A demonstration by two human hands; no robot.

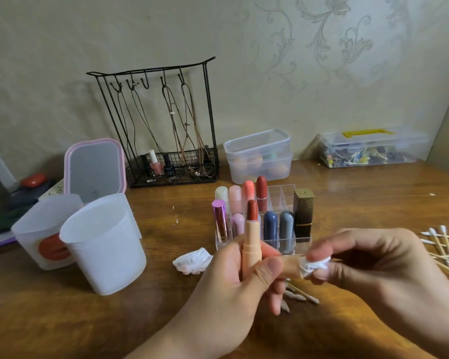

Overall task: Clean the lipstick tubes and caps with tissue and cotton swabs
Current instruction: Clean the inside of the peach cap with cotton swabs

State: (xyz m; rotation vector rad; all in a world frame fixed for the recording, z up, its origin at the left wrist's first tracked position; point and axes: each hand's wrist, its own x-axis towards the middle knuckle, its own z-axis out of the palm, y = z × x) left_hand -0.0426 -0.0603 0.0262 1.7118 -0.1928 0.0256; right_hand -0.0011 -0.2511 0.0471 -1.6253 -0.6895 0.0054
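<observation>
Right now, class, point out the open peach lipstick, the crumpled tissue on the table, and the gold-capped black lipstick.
Open peach lipstick [252,234], head view, on its peach barrel.
Crumpled tissue [192,260], head view, on its middle.
Gold-capped black lipstick [303,216], head view, on its black body.

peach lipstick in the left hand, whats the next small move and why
Probably bring the tissue wad pinched in the right hand onto the peach lipstick tube and wipe it. The left hand holds it upright, uncapped, red bullet exposed, and the tissue sits just beside the tube.
</observation>
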